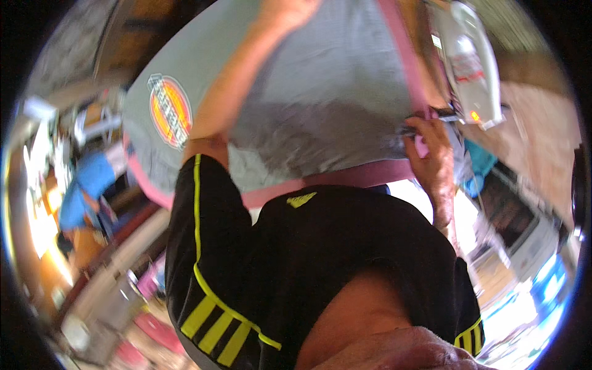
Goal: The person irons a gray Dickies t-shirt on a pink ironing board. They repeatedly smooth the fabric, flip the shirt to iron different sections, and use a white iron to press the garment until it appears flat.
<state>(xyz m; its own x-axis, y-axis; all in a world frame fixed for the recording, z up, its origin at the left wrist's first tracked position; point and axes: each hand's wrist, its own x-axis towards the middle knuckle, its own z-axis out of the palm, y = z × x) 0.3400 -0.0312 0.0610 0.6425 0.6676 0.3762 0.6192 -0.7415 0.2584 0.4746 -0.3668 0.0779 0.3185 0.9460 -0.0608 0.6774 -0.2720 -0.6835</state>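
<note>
A large grey cloth (333, 74) with pink edging (345, 174) spreads in front of my chest, a round orange and yellow emblem (171, 111) on its left part. My left hand (287, 9) reaches across to its far side; the upper rim of the picture cuts off its fingers. On the right, my right hand (430, 148) pinches the cloth at the pink edging, its fingers bent and closed. Just beyond those fingertips is a dark metal part of a white machine (472, 68), which looks like a sewing machine and has a small lit orange display.
Teal cloth (480, 161) hangs below the machine, near a grey crate-like box (524, 222). A brown surface (536, 135) lies at the far right. Blue cloth (92, 185) and blurred clutter stand to the left. Red items (157, 330) lie at the lower left.
</note>
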